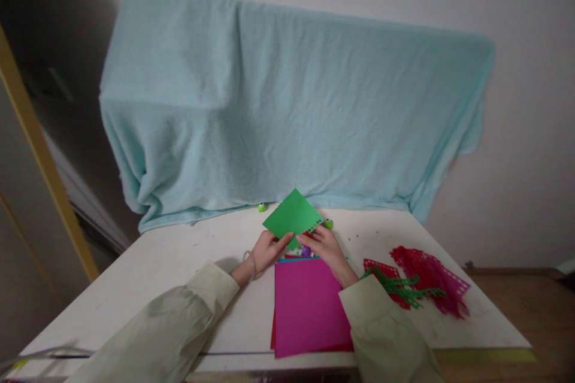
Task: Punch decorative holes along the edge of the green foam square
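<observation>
A square of green paper (294, 215) is held up cornerwise above the table, with a row of small punched holes along its lower right edge. My left hand (268, 248) grips its lower left side, thumb on top. At the punched edge, my right hand (324, 245) has its fingers closed on the paper; its fingertips are partly hidden. Just beneath the paper is a small purple object (307, 251), mostly covered, its kind unclear. A magenta sheet (309, 308) tops a stack of coloured paper in front of my hands, with red and blue edges showing.
Red and magenta perforated paper scraps (424, 275) and green strips (404, 288) lie on the table's right side. Small bright green objects with eye-like spots (262, 207) stand at the back. A light blue cloth (291, 108) hangs behind the white table (179, 263).
</observation>
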`<control>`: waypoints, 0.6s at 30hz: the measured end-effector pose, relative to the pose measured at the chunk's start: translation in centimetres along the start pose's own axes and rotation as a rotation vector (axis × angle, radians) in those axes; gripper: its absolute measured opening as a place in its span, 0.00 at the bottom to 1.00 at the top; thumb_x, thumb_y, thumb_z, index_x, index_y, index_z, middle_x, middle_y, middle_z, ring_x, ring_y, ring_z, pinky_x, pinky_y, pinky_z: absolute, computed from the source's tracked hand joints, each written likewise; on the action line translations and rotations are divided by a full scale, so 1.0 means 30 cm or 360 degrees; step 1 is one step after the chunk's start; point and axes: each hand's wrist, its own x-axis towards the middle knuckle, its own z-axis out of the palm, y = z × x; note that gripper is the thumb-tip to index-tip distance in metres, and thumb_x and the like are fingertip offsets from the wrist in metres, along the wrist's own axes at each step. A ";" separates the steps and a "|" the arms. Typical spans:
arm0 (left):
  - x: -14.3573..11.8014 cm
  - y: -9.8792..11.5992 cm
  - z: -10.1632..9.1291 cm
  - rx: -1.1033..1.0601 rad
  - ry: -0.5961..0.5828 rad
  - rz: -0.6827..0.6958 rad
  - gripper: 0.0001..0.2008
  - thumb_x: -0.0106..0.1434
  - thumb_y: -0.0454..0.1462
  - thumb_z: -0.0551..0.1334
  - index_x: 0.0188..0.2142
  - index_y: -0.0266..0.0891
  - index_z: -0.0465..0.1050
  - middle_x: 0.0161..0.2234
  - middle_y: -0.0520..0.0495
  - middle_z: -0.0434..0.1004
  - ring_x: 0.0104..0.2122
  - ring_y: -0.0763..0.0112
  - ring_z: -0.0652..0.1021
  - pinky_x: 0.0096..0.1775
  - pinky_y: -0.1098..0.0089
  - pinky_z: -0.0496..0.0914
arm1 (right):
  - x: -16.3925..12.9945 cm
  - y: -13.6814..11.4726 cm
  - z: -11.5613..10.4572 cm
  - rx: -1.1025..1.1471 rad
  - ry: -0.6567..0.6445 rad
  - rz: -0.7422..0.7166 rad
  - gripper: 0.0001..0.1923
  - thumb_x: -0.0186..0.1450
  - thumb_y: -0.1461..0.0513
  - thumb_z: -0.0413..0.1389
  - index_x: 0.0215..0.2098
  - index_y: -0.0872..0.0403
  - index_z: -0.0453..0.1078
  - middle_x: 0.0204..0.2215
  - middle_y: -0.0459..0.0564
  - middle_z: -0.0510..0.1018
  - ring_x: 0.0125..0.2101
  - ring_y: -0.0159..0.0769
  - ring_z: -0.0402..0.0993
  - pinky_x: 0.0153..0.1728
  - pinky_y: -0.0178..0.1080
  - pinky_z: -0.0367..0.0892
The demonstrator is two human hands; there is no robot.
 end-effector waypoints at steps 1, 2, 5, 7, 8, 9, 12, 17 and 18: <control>0.001 0.002 -0.001 -0.0013 0.0007 -0.0002 0.19 0.63 0.48 0.55 0.42 0.36 0.74 0.40 0.47 0.78 0.40 0.64 0.75 0.45 0.69 0.68 | -0.003 -0.005 0.000 -0.0006 -0.0002 -0.0007 0.24 0.50 0.55 0.66 0.44 0.52 0.72 0.41 0.51 0.79 0.40 0.41 0.76 0.38 0.38 0.70; 0.001 0.004 -0.001 -0.0022 0.0014 -0.0008 0.19 0.63 0.48 0.55 0.43 0.36 0.74 0.41 0.47 0.78 0.40 0.64 0.75 0.45 0.69 0.68 | -0.005 -0.009 0.000 -0.0014 0.0002 -0.0016 0.23 0.51 0.54 0.66 0.44 0.52 0.72 0.40 0.50 0.79 0.39 0.40 0.76 0.36 0.37 0.70; 0.002 0.006 0.000 -0.0047 0.0034 -0.0016 0.20 0.63 0.48 0.56 0.44 0.36 0.73 0.44 0.46 0.77 0.41 0.63 0.76 0.46 0.68 0.68 | -0.005 -0.014 -0.002 -0.0055 0.0048 -0.0041 0.18 0.53 0.54 0.64 0.39 0.52 0.72 0.32 0.47 0.78 0.30 0.34 0.75 0.27 0.32 0.67; 0.003 0.005 0.001 -0.0073 0.0035 -0.0010 0.20 0.63 0.48 0.56 0.44 0.36 0.73 0.45 0.45 0.77 0.42 0.63 0.75 0.47 0.67 0.68 | 0.000 -0.009 -0.006 -0.0090 0.0083 -0.0040 0.16 0.53 0.52 0.64 0.34 0.53 0.71 0.26 0.44 0.76 0.24 0.30 0.71 0.21 0.30 0.62; 0.004 0.005 0.003 -0.0084 0.0038 -0.0008 0.20 0.63 0.48 0.56 0.44 0.36 0.73 0.46 0.45 0.76 0.43 0.63 0.75 0.47 0.67 0.68 | 0.004 -0.005 -0.008 -0.0106 0.0098 -0.0039 0.16 0.53 0.52 0.64 0.32 0.53 0.70 0.24 0.43 0.74 0.22 0.29 0.69 0.19 0.30 0.60; 0.005 0.004 0.004 -0.0095 0.0044 -0.0007 0.20 0.63 0.48 0.56 0.44 0.36 0.73 0.46 0.44 0.76 0.43 0.63 0.75 0.48 0.67 0.68 | 0.008 -0.001 -0.011 -0.0122 0.0112 -0.0040 0.16 0.52 0.51 0.64 0.30 0.54 0.69 0.22 0.43 0.73 0.20 0.28 0.67 0.18 0.30 0.58; 0.007 0.004 0.007 -0.0117 0.0065 0.0010 0.22 0.62 0.49 0.56 0.45 0.35 0.73 0.47 0.43 0.76 0.45 0.62 0.75 0.49 0.66 0.67 | 0.019 0.011 -0.018 -0.0140 0.0165 -0.0064 0.17 0.51 0.50 0.64 0.30 0.54 0.69 0.23 0.44 0.74 0.20 0.29 0.67 0.20 0.31 0.59; 0.004 -0.009 0.006 -0.0045 0.0046 -0.0011 0.21 0.62 0.50 0.56 0.42 0.35 0.73 0.40 0.44 0.78 0.40 0.64 0.76 0.44 0.68 0.69 | 0.019 0.016 -0.021 -0.0135 0.0126 -0.0083 0.18 0.52 0.50 0.63 0.33 0.54 0.70 0.26 0.47 0.76 0.23 0.31 0.70 0.21 0.32 0.61; 0.002 -0.015 0.006 -0.0015 0.0034 -0.0024 0.21 0.62 0.50 0.56 0.39 0.35 0.74 0.37 0.45 0.78 0.37 0.65 0.76 0.41 0.70 0.69 | 0.017 0.015 -0.021 -0.0147 0.0112 -0.0078 0.17 0.53 0.51 0.63 0.33 0.54 0.70 0.26 0.46 0.76 0.22 0.31 0.69 0.20 0.32 0.60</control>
